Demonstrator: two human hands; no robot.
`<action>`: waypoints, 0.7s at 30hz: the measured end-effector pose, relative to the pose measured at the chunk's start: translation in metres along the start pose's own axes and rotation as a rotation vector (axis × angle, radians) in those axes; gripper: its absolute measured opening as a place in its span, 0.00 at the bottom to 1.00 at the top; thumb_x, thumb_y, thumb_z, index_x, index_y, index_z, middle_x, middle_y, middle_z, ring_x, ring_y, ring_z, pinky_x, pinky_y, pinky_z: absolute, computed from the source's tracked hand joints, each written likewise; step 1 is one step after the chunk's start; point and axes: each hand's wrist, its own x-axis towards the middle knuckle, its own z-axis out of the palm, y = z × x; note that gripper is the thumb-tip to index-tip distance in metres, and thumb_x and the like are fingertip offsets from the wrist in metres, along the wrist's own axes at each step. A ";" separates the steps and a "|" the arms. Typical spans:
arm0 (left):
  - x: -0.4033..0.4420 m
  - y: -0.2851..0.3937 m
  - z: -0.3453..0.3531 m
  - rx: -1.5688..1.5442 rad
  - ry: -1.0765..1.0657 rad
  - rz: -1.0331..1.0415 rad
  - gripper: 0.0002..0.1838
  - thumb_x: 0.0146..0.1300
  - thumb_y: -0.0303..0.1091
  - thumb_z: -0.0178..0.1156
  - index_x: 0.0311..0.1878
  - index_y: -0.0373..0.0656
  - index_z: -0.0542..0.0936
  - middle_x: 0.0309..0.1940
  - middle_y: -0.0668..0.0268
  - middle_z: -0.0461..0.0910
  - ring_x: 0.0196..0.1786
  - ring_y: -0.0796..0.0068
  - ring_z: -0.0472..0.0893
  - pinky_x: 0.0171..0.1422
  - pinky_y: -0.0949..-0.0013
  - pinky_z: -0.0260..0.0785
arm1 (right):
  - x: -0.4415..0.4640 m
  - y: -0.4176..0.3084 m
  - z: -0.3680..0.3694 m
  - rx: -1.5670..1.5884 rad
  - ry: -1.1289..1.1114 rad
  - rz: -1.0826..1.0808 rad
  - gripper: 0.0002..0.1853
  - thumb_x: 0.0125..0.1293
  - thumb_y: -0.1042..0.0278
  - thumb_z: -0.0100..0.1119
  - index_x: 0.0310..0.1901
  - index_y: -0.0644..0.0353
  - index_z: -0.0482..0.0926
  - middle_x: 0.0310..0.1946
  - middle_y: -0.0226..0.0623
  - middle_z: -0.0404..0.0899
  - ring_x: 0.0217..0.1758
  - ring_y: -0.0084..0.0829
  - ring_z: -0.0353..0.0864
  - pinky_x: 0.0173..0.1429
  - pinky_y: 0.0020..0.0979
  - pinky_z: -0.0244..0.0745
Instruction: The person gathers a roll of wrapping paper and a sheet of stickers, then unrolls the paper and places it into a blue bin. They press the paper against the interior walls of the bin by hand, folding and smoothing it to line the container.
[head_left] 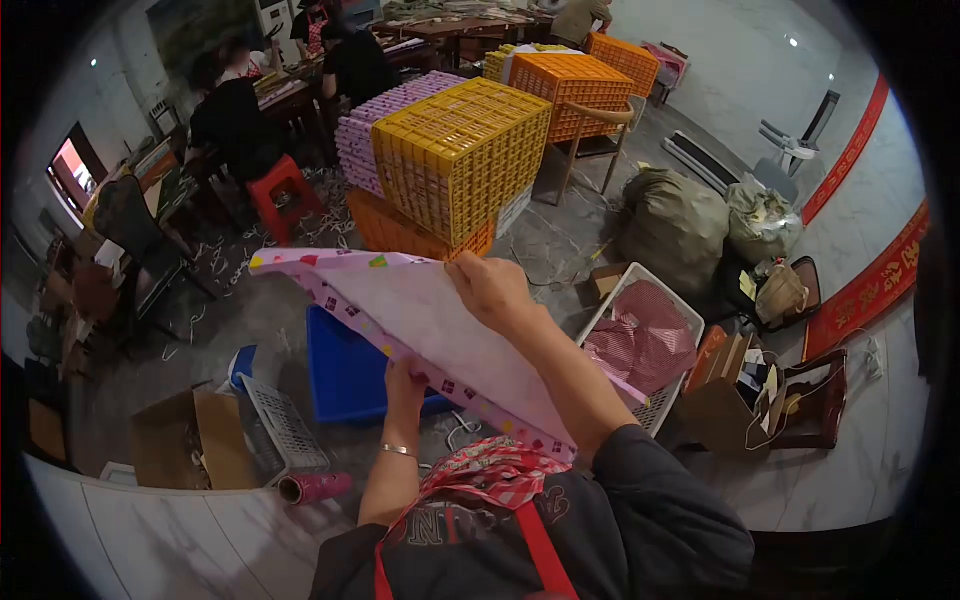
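- Head view: right hand (pixel 490 288) pinches pink sheet (pixel 425 312) by upper edge.
- Left hand (pixel 404 388) at lower edge; I cannot tell closure.
- Judged step: holding open; next move requires edge control.

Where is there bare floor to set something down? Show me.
The floor between the blue bin and the black chair is mostly bare. Right of the white basket, sacks and boxes crowd it.
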 end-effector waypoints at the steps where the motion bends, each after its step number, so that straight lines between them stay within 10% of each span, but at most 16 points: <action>1: 0.005 -0.003 0.003 -0.132 -0.038 -0.042 0.19 0.59 0.35 0.60 0.52 0.42 0.69 0.40 0.65 0.75 0.39 0.70 0.78 0.33 0.71 0.73 | 0.003 0.005 -0.004 0.003 0.022 0.008 0.14 0.63 0.59 0.51 0.26 0.60 0.72 0.17 0.49 0.74 0.23 0.51 0.76 0.28 0.49 0.69; 12: 0.031 -0.012 0.004 0.206 -0.065 0.034 0.19 0.56 0.35 0.63 0.49 0.41 0.71 0.40 0.64 0.76 0.43 0.69 0.76 0.41 0.63 0.73 | 0.042 0.014 -0.058 -0.029 0.021 -0.037 0.15 0.65 0.57 0.47 0.29 0.60 0.72 0.20 0.50 0.76 0.27 0.51 0.77 0.32 0.48 0.70; 15: 0.046 -0.027 -0.015 0.882 -0.329 0.480 0.22 0.58 0.27 0.57 0.57 0.35 0.68 0.50 0.57 0.75 0.51 0.64 0.76 0.51 0.61 0.72 | 0.050 0.013 -0.054 -0.011 0.072 -0.117 0.14 0.63 0.58 0.51 0.27 0.60 0.73 0.20 0.48 0.76 0.26 0.51 0.77 0.31 0.47 0.71; 18: -0.005 0.008 0.063 0.042 -0.050 0.374 0.22 0.59 0.28 0.57 0.57 0.34 0.68 0.50 0.56 0.75 0.52 0.64 0.75 0.53 0.60 0.71 | 0.058 0.005 -0.061 -0.031 0.037 -0.097 0.14 0.63 0.58 0.50 0.27 0.60 0.73 0.21 0.49 0.76 0.28 0.51 0.77 0.33 0.47 0.71; 21: 0.023 0.021 0.053 0.008 0.012 0.116 0.19 0.58 0.29 0.58 0.53 0.34 0.70 0.46 0.59 0.77 0.48 0.64 0.77 0.50 0.61 0.72 | 0.076 0.010 -0.084 -0.043 0.032 -0.143 0.14 0.63 0.57 0.50 0.28 0.60 0.74 0.22 0.50 0.77 0.29 0.51 0.77 0.35 0.47 0.71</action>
